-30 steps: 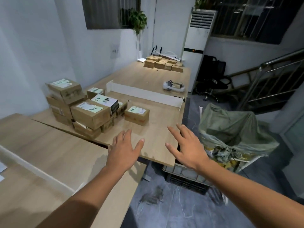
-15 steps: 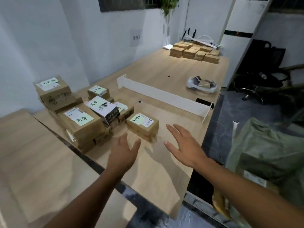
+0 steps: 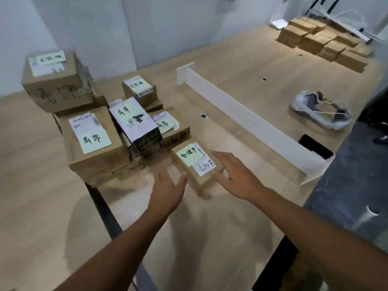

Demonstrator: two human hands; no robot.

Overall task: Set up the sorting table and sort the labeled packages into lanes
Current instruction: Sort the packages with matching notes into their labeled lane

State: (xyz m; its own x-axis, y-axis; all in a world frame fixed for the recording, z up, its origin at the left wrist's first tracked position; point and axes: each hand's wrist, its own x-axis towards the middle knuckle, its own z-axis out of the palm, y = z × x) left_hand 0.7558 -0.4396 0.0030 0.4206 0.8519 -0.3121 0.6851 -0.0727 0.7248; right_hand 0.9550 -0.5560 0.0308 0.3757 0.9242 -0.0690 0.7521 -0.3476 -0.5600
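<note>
Reach for the first package, head view. Over the last second both hands have moved forward from above the near edge of the desk [image 3: 199, 227] and now flank the small box [image 3: 190, 168], which has not moved from its place just right of the stack of labelled boxes [image 3: 94, 139] at the desk's near-left corner. The sorting step has therefore probably reached its pick-up, though no grip is made yet. The left hand [image 3: 168, 192] is open with fingers spread, and its thumb tip is at the box's near-left edge; contact cannot be confirmed. The right hand [image 3: 237, 177] is also open, its fingers straight along the box's right side, with the thumb at the near-right corner, touching or just beside it. The box lies between the two palms, label side up, carrying a green note and a white slip. The white divider strip [image 3: 252, 122] stands upright along the desk's far edge, well apart from the box, and probably marks a lane boundary. The next move calls for closing both hands on the box's sides.
</note>
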